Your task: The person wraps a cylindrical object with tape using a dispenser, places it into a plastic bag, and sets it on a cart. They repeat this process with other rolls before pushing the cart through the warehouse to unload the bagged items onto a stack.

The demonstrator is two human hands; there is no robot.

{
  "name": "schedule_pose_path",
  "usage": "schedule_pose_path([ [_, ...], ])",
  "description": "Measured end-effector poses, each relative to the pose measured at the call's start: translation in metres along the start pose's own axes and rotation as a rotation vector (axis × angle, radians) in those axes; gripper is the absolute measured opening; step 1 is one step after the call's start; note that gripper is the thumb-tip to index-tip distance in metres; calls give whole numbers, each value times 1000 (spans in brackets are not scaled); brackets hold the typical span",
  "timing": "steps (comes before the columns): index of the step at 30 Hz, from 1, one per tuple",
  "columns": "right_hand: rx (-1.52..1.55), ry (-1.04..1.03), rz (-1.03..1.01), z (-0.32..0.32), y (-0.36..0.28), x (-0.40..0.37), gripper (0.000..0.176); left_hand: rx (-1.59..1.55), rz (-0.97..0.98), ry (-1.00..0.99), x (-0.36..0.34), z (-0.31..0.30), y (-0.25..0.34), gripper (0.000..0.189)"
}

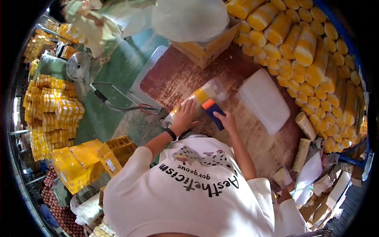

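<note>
A long package in clear plastic (170,119) with a yellow band (201,94) around it lies slantwise on the worn red-brown tabletop (177,71). My left hand (184,117) rests flat on its near end, fingers spread, with a dark band on the wrist. In my right hand (226,120) is a blue handheld block with an orange end (213,113), gripped at its near side. The block's orange end points toward the package, just right of the yellow band. The package's far end is blurred.
A stack of white sheets (265,100) lies right of the package. At the table's back, a cardboard box (209,51) carries a large white round bundle (190,19). Yellow-and-white rolls (304,51) are piled at right. Yellow taped parcels (81,162), a fan (78,66) and a metal handle (112,103) stand at left.
</note>
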State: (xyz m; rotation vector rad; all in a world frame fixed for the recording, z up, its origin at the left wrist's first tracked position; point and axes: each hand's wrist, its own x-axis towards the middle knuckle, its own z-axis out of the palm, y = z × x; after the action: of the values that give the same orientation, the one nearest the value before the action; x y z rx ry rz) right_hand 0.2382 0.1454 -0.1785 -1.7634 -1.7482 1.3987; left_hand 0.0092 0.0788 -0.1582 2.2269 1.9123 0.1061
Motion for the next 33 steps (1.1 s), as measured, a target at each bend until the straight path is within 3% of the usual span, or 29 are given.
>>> schedule_pose_path([
  [2,26,-28,-24,-1,-18,11,54,123,-36,74,5,7,5,100],
  [3,67,-71,-23,-4,-32,14,54,374,-85,160,15,27,1,104],
  [6,99,-87,-59,4,-65,23,54,302,-240,3,42,24,-10,108],
  [9,-46,-4,-38,21,-75,39,56,-29,-297,-58,50,-6,-25,110],
  [10,-115,28,-17,30,-70,47,57,-122,-329,-97,52,-11,-32,110],
  [12,112,79,-12,70,-10,87,58,-139,-312,-94,53,3,-47,108],
  [14,232,22,11,74,0,93,63,-153,-297,-144,56,1,-51,105],
  [16,233,-139,56,38,-40,57,75,-153,-291,-114,55,-3,-49,108],
  [19,125,-80,28,15,-88,24,54,-184,-323,-197,59,-14,-48,110],
  [22,199,-101,-43,27,-36,33,65,-257,-323,-218,65,-19,-62,110],
  [25,89,-155,22,13,-17,11,61,-305,-261,-199,71,-16,-75,107],
  [28,10,92,-97,32,-22,7,55,-315,-220,-205,73,-15,-79,105],
  [31,16,69,-98,39,-23,25,57,-239,-185,-93,69,-4,-80,103],
  [33,29,79,-126,36,-24,29,58,83,-211,121,66,15,-66,95],
])
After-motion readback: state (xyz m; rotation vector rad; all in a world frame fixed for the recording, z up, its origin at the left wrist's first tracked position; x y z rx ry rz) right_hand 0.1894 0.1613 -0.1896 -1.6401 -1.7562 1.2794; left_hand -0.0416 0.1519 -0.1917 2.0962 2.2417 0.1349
